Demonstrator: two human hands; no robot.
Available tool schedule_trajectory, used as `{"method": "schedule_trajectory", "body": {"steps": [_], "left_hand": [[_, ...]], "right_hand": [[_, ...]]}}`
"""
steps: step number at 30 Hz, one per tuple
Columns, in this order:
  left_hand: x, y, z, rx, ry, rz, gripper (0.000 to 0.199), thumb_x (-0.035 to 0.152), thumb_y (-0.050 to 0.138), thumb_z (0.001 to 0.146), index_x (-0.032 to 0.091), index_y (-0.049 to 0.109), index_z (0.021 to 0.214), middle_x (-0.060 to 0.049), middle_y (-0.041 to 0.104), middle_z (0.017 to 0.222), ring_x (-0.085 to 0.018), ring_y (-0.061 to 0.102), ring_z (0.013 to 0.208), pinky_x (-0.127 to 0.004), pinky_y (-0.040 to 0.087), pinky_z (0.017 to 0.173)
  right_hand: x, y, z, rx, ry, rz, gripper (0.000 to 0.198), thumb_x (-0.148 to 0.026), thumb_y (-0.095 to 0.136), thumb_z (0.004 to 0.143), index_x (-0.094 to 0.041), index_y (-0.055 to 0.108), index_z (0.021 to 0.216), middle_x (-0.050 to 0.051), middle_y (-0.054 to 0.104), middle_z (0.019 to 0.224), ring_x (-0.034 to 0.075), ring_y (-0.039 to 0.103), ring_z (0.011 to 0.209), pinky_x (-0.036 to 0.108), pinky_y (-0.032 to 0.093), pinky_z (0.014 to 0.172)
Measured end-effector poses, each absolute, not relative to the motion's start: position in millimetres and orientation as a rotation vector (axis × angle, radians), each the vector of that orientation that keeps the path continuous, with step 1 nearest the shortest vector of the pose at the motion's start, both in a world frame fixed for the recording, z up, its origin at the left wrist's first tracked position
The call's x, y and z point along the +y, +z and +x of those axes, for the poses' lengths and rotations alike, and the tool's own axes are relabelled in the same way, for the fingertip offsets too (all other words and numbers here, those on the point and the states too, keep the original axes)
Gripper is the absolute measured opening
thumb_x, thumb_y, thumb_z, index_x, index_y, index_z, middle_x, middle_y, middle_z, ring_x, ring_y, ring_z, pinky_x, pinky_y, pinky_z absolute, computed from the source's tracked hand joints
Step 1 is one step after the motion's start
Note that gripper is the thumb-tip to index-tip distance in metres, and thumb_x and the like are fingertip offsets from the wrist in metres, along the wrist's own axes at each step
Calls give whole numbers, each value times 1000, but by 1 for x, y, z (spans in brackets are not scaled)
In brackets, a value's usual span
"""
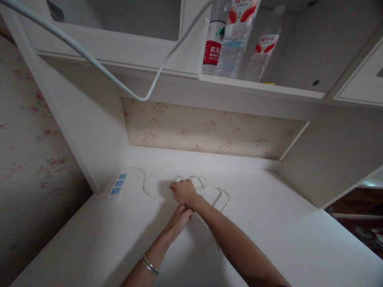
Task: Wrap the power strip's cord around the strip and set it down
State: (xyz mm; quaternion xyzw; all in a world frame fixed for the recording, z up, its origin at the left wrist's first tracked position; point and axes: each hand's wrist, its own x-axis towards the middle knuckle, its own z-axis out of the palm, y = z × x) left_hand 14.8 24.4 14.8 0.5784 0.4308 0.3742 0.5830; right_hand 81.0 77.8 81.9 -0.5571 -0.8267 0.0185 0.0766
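Observation:
A thin white power cord (144, 184) runs from the white power strip (117, 186) across the desk to my hands. My left hand (179, 218), with silver bangles at the wrist, is closed around the cord, its fingers partly hidden under my right wrist. My right hand (184, 192) crosses just above and beyond it, also closed on the cord; its grip is turned away from the camera. Past my right hand the cord makes a loose loop (200, 182) and a wider bend to the right. Another stretch hangs or lies below my hands, toward the right forearm.
The white desk (269, 231) has side panels left and right. Overhead, a shelf (260, 89) holds several plastic bottles (233, 48). A thick white cable (98, 65) droops across the upper left. Floral wallpaper (185, 127) covers the back wall.

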Motion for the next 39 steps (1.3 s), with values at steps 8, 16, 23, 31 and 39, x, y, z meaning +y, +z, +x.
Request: {"method": "schedule_trajectory", "body": {"steps": [8, 16, 23, 31, 39], "left_hand": [[20, 15, 21, 1034, 986, 1277, 25, 40, 44, 76, 19, 42, 63, 5, 36, 53, -11, 31, 53, -25, 23, 51], [22, 22, 16, 1020, 1057, 1142, 24, 41, 41, 75, 19, 42, 64, 5, 37, 51, -9, 34, 46, -22, 25, 44], [22, 24, 15, 900, 1055, 1106, 35, 47, 43, 79, 17, 50, 63, 5, 36, 46, -8, 30, 42, -20, 22, 42], [19, 28, 14, 935, 1109, 1131, 26, 38, 55, 73, 15, 55, 64, 4, 44, 53, -9, 38, 50, -21, 29, 48], [18, 32, 19, 1025, 1333, 1011, 30, 42, 54, 76, 15, 64, 83, -3, 64, 73, -18, 60, 73, -26, 45, 68]], "right_hand": [[61, 91, 92, -2010, 184, -1454, 29, -26, 42, 91, -21, 67, 105, 6, 69, 103, 17, 60, 98, 27, 41, 87], [44, 28, 132, -952, 1164, -1304, 19, -34, 60, 74, -16, 64, 80, 2, 65, 74, 14, 56, 63, 27, 44, 63], [38, 22, 123, -909, 1777, -1008, 39, -48, 52, 82, -16, 53, 60, -1, 52, 49, 12, 51, 46, 25, 45, 48], [52, 32, 111, -530, 2043, -693, 21, -37, 62, 82, -16, 61, 84, -8, 46, 44, 8, 43, 36, 17, 36, 36], [43, 22, 103, -480, 1859, -511, 12, -25, 66, 80, -16, 60, 83, -3, 59, 63, 7, 52, 48, 15, 40, 42]]}}
